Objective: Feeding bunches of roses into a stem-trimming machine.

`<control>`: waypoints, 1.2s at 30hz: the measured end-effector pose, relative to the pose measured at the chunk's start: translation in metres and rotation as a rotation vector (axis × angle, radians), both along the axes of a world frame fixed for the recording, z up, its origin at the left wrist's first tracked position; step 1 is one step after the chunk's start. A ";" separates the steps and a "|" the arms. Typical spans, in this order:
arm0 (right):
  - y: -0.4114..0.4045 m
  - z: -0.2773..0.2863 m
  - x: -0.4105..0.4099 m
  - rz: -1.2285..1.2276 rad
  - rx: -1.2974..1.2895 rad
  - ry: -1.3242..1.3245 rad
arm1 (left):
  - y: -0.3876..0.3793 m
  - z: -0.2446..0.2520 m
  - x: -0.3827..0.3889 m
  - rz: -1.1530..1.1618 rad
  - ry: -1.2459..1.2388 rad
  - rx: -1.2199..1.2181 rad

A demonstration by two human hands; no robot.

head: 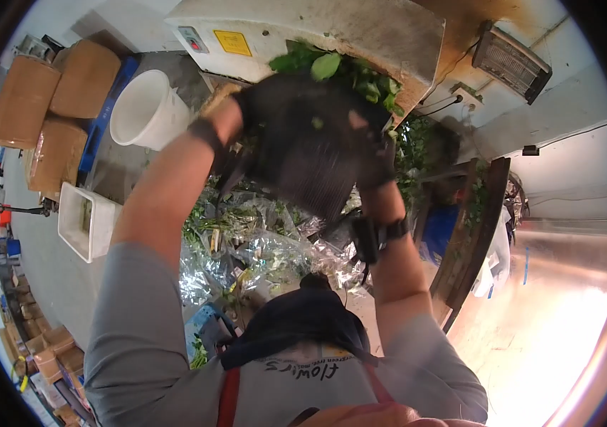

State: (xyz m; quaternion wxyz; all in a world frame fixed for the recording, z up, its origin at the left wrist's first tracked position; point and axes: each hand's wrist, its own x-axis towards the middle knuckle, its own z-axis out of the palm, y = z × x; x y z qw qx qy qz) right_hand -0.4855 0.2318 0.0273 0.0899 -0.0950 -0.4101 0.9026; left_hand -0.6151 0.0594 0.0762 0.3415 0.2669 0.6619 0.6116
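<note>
Both of my arms reach up and forward around a large black ribbed item (309,155), blurred, whose exact kind I cannot tell. My left hand (234,115) is at its left side, partly hidden by the dark material. At its right side my right hand (370,152), seemingly in a dark glove, grips the edge. Green leafy stems (335,69) stick out beyond the black item, against the front of a white machine housing (303,26). Below, crumpled clear plastic wrap (271,251) lies on the floor with cut leaves and stems.
A round white bucket (140,109) and a rectangular white tub (76,221) stand on the left. Cardboard boxes (82,80) are stacked by a blue pallet (108,115). On the right are a dark-edged board (474,240), a blue container (439,232) and a wall heater (511,61).
</note>
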 end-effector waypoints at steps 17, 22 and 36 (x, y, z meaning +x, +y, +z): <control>-0.042 -0.007 0.076 -0.079 0.493 -0.209 | -0.033 -0.037 0.063 -0.182 0.514 -0.610; -0.029 0.004 0.053 0.046 0.580 -0.154 | -0.038 -0.077 0.046 0.095 0.214 -0.008; -0.173 -0.036 0.239 0.727 0.447 -0.093 | -0.228 -0.067 0.348 0.573 -0.080 -0.378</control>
